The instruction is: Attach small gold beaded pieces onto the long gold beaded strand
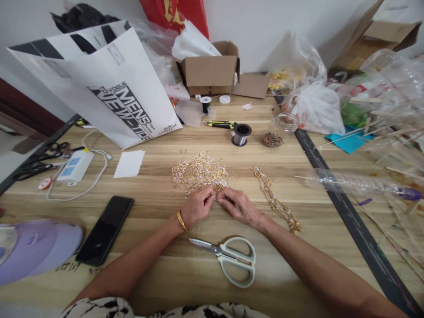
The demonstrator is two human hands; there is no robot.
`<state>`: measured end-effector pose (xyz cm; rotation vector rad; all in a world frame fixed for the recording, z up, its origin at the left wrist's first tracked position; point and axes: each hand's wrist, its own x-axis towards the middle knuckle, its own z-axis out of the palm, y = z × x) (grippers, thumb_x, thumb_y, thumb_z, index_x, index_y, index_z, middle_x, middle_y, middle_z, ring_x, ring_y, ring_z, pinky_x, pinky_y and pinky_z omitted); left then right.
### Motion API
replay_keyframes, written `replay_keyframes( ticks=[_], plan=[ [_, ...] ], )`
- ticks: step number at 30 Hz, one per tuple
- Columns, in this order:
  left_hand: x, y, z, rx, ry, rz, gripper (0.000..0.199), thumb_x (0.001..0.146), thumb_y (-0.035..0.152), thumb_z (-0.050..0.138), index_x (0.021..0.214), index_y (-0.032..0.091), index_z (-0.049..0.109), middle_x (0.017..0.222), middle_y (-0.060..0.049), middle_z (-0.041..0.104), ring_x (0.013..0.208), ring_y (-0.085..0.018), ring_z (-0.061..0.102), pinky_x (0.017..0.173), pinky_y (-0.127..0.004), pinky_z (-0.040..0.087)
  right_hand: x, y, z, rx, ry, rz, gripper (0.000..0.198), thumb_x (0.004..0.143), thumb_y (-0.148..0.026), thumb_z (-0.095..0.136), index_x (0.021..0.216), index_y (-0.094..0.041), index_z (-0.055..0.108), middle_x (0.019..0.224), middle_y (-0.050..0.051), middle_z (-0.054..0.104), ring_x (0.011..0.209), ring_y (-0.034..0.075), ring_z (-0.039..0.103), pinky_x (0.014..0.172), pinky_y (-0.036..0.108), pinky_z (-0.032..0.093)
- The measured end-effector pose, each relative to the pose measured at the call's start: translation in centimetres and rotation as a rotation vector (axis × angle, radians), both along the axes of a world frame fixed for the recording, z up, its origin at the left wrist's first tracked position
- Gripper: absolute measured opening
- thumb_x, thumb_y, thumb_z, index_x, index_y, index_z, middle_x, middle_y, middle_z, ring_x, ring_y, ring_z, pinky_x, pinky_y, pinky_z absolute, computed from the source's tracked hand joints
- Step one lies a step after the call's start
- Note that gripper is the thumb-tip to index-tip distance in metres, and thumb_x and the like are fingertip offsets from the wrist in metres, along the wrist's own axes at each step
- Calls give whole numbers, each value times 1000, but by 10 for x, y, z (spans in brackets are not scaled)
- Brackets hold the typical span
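Note:
My left hand (199, 205), with a gold bangle (182, 221) at its wrist, is closed in a pinch. Close beside it, my right hand (239, 205) is pinched too, their fingertips almost meeting. Whatever lies between the fingers is too small to make out. Both hands are at the near edge of a heap of gold and silvery beaded strands (200, 170). To the right lies a bundle of similar beaded strands (276, 201). Scissors (228, 256) with pale handles rest on the table just below the hands, blades pointing left.
A black phone (105, 229) and white power strip (76, 165) lie left. Behind stand a white paper bag (109, 92), wire spool (241, 134), yellow-black cutter (220, 124), bead jar (280, 130) and cardboard box (212, 70). Sticks and plastic bottles (394, 88) crowd the right.

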<state>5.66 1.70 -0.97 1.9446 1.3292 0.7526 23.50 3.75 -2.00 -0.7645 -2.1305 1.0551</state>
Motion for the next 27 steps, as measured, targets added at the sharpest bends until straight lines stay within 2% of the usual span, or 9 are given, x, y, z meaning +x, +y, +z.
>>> replay_keyframes(
  ticks=[9, 14, 19, 24, 27],
  plan=[
    [0, 0, -1, -36, -23, 14, 15, 84, 17, 44, 69, 20, 47, 50, 5, 49, 43, -10, 46, 50, -21, 37, 1, 0, -1, -3, -15, 22, 14, 92, -23, 42, 83, -18, 52, 75, 2, 54, 67, 13, 49, 65, 24, 38],
    [-1, 2, 1, -237, -252, 65, 15, 86, 28, 48, 75, 18, 48, 51, 4, 54, 41, -9, 52, 44, -20, 40, 0, -1, 0, -113, 25, -36, 15, 92, -26, 44, 83, -16, 51, 69, -1, 49, 62, 11, 44, 59, 22, 35],
    [-7, 7, 2, -445, -467, 24, 26, 86, 41, 49, 79, 16, 46, 53, 2, 59, 37, -9, 53, 37, -18, 41, 0, -1, -2, -244, 42, -65, 20, 91, -33, 46, 83, -16, 51, 62, -3, 44, 54, 9, 37, 52, 20, 31],
    [-11, 10, 6, -579, -527, 5, 32, 85, 45, 49, 76, 14, 49, 55, -1, 62, 36, -9, 53, 36, -18, 42, 0, -1, -3, -257, 36, -71, 23, 91, -36, 47, 81, -16, 52, 61, -3, 44, 54, 9, 38, 52, 21, 31],
    [-12, 10, 8, -602, -523, -22, 33, 83, 45, 53, 75, 13, 51, 61, -4, 64, 39, -8, 54, 39, -18, 44, 0, -1, -3, -251, 34, -71, 22, 91, -35, 47, 81, -16, 52, 61, -3, 45, 54, 9, 38, 52, 21, 31]
  ],
)
